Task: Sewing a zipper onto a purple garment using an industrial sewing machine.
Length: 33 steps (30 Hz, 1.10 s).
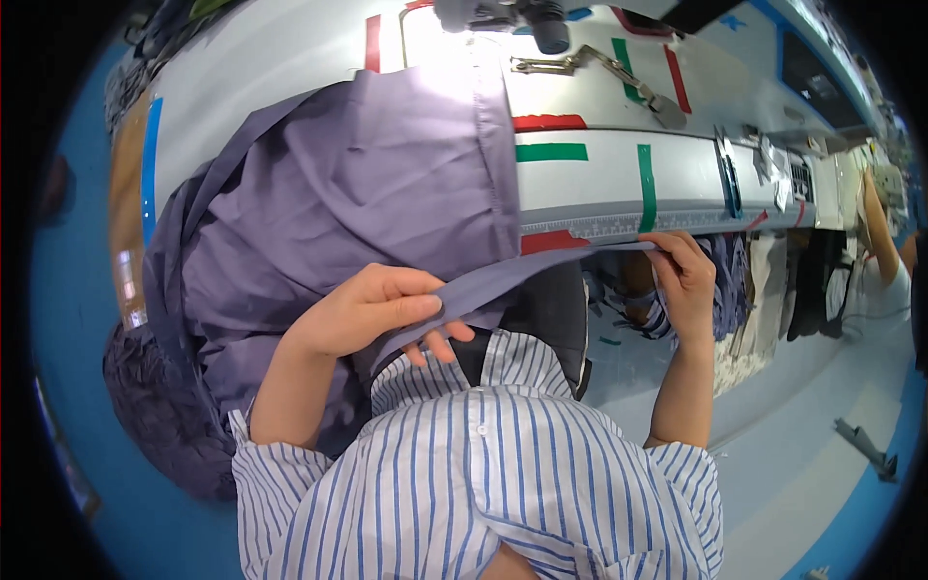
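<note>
A long, narrow strip of purple-grey fabric stretches between my two hands in front of my lap. My left hand pinches it between thumb and fingers, with the lower fingers showing beneath. At the strip's right end, my right hand grips it by thumb and fingertips, close to the table's front edge. A large purple fabric piece with a stitched edge lies on the table at left and hangs over its front. Whether the strip joins this piece is hidden.
A sewing machine stands at the back under bright light. Along the front edge runs a ruler with coloured tape. Scissors and a jointed metal arm are at right. Another person's arm shows far right.
</note>
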Tool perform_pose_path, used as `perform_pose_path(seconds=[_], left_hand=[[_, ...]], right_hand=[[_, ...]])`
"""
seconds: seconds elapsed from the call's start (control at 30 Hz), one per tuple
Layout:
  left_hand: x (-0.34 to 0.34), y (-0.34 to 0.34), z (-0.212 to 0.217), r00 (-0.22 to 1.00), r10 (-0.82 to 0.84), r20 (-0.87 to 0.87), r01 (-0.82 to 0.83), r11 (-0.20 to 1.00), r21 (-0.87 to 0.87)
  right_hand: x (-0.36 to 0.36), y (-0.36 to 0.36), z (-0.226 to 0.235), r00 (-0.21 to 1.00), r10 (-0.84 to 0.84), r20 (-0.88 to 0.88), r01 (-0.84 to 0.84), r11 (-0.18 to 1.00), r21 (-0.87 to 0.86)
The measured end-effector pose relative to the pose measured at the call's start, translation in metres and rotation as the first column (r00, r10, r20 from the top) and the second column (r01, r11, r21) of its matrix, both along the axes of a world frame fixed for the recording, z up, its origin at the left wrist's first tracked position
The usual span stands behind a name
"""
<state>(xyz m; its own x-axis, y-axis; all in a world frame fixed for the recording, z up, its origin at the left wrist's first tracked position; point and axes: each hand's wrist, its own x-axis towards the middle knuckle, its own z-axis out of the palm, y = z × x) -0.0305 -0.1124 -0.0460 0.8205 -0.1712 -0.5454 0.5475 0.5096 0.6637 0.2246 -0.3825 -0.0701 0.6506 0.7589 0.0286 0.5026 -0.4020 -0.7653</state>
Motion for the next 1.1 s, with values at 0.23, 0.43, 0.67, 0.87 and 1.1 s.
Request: perform_pose_path(seconds=[0.23,0.43,0.67,0.87,1.1], left_hand=[[0.001,0.006,-0.003,0.996,0.066,0.061,-0.064,0.997,-0.032],[-0.017,0.010,0.017,0.999,0.039,0.029,-0.046,0.954,0.296],[-0.014,0.007,0.031,0.695,-0.591,0.409,0.385,0.787,0.483],[0.003,-0.018,0.004,0.760,-0.519,0.391,0.295,0.811,0.505],[-0.029,0.004,0.002,0.945,-0.261,0.195,0.210,0.946,0.248]], right_hand=[[0.004,0.000,0.000,0.998,-0.052,0.025,0.053,0.997,-0.049],[0.011,0.003,0.000,0.971,-0.032,0.238,0.042,0.998,-0.036],[-0.022,0.037,0.027,0.882,0.096,0.461,-0.240,0.934,0.265],[-0.025,0.090,0.020,0.940,-0.060,0.335,-0.106,0.885,0.454],[0.014,0.081,0.005,0.936,-0.121,0.331,0.014,0.952,0.306]])
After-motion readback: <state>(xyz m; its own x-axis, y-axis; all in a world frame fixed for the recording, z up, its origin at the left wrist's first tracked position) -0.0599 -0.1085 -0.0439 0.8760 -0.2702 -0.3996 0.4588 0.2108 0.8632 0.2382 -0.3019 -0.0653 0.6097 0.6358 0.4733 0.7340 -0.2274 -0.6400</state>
